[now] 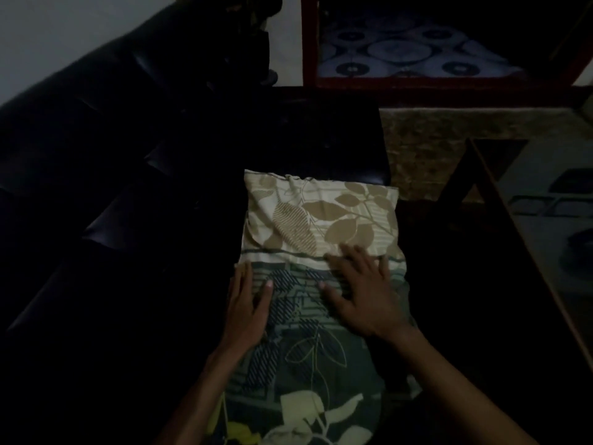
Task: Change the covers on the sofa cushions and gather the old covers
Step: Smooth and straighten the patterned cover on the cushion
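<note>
A dim room seen from above, looking down at a person's two bare forearms reaching forward. A cushion [317, 284] in a leaf-patterned cover lies on the seat of a dark, glossy sofa [128, 175], its long side running away from the viewer. The far part of the cover is cream with tan leaves; the near part is grey-green with dark hatched leaves and pale yellow ones close to the bottom edge. A thin dark band crosses the cover where the two colours meet. The left hand [248, 303] lies along the cushion's left edge, fingers straight and together, the thumb resting on the fabric. The right hand [361, 290] lies flat on the cushion's right half, fingers spread apart and reaching across the dark band; neither hand grips anything. The sofa's padded backrest fills the left side of the view. Beyond the seat is a mottled brown rug [426, 146], and past it a red-framed opening onto a floor covering printed with blue circles [401, 49]. At the right edge is a glass-topped surface [545, 220] with a dark frame.
</note>
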Tool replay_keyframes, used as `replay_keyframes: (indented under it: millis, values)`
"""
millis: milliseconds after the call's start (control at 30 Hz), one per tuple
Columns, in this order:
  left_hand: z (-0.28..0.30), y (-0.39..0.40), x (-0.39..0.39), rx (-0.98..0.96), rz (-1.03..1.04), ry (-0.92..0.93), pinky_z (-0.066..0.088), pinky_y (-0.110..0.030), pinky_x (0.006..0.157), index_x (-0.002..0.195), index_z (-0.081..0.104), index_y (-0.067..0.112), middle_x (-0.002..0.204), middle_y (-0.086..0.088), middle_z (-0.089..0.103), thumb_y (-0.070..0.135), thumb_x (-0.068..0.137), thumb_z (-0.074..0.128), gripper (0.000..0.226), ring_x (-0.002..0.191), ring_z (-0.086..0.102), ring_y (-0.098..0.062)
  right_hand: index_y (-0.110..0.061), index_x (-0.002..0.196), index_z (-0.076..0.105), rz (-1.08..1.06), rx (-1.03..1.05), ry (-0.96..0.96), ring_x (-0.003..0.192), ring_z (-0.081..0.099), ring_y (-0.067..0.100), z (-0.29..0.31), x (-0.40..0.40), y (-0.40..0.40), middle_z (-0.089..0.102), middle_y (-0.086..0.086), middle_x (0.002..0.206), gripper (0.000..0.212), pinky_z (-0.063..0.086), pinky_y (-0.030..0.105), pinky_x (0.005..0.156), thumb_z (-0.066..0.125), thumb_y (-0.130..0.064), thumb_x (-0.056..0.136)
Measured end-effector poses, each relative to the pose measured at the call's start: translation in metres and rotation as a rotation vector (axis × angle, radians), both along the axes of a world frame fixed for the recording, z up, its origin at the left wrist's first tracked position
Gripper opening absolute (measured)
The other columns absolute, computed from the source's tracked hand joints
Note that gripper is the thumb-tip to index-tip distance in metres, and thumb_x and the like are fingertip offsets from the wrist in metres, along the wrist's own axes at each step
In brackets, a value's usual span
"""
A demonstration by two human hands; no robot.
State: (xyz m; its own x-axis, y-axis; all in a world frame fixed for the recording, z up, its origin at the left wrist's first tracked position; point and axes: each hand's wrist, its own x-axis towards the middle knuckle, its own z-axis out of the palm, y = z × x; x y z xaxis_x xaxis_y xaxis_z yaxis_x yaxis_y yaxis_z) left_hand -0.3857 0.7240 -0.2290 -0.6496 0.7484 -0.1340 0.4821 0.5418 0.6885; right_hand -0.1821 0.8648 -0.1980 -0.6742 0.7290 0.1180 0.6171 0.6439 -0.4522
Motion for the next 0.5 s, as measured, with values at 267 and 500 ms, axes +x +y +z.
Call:
replay_keyframes:
  millis: [267, 500]
  values:
    - [0.01, -0.065, -0.002, 0.022, -0.021, 0.258, 0.048, -0.026, 0.085, 0.115, 0.075, 0.01, 0.114, -0.012, 0.074, 0.01, 0.1, 0.054, 0.025, 0.105, 0.069, -0.032, -0.029, 0.126, 0.059, -0.296, -0.083, 0.324, 0.139, 0.037, 0.025, -0.004, 0.045, -0.017, 0.041, 0.006, 0.148, 0.045, 0.037, 0.053, 0.113, 0.06, -0.059, 0.092]
    - [0.013, -0.082, 0.027, 0.195, -0.075, 0.218, 0.039, -0.027, 0.101, 0.127, 0.066, 0.015, 0.137, 0.005, 0.057, 0.029, 0.101, 0.058, 0.031, 0.127, 0.05, -0.011, -0.027, 0.092, 0.075, -0.202, 0.015, 0.347, 0.118, 0.053, 0.026, -0.016, 0.049, -0.039, 0.052, 0.003, 0.12, 0.01, 0.05, 0.05, 0.094, 0.077, -0.036, 0.087]
